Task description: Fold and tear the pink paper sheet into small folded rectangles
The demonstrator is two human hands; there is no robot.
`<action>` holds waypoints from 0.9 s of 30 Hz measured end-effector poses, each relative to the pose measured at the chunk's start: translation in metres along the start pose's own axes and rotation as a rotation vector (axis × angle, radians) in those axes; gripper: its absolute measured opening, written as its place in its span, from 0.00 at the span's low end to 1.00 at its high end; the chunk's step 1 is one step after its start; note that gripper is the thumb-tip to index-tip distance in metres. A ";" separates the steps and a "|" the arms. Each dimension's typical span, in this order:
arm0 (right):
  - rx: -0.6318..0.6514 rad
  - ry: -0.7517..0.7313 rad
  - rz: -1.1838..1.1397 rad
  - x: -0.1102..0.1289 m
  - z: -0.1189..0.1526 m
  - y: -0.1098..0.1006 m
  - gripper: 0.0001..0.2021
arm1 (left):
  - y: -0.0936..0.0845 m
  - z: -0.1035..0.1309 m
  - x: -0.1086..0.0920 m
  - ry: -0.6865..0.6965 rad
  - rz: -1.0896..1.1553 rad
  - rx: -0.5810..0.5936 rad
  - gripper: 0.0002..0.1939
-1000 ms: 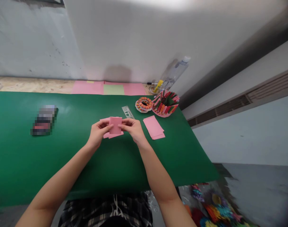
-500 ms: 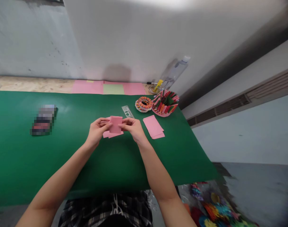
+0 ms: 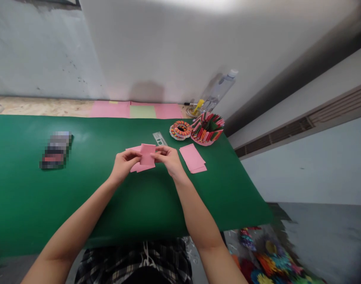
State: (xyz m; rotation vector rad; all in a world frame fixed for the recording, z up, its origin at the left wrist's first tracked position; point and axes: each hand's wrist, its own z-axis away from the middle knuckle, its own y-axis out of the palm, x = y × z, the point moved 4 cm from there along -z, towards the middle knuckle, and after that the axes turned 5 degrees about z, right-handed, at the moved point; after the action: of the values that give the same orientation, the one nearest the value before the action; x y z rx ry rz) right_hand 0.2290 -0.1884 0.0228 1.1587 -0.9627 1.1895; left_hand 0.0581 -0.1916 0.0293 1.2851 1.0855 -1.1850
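Note:
Between my hands a small folded piece of pink paper point(image 3: 147, 154) is held up above the table. My left hand point(image 3: 123, 163) pinches its left edge between thumb and fingers. On the opposite edge, my right hand point(image 3: 168, 158) grips it the same way. Under and behind it lie more pink paper pieces point(image 3: 141, 168), partly covered by the held piece and my left fingers. A second small stack of pink paper point(image 3: 192, 157) rests to the right of my right hand. Just beyond my hands is a clear ruler point(image 3: 159, 138).
A green-covered table point(image 3: 133, 209) stands against the wall. At its back right are a ring of folded paper point(image 3: 180, 130), a round folded-paper piece point(image 3: 208, 130), a glue stick point(image 3: 199, 105) and a bottle point(image 3: 223, 90). A blurred-out flat object point(image 3: 56, 150) lies left; pink sheets point(image 3: 109, 109) line the back.
The held pink paper has shifted slightly right. My left fingers have moved a little along its edge, and more of the pink pieces beneath shows on the left.

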 end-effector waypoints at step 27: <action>0.060 0.019 0.027 0.003 0.000 -0.002 0.35 | 0.004 0.004 -0.011 0.125 -0.096 0.201 0.19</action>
State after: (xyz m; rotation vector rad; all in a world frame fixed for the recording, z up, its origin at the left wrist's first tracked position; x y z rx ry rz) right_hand 0.2316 -0.1883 0.0252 1.1826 -0.9363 1.2563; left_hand 0.0606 -0.1959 0.0406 1.4918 1.1518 -1.3267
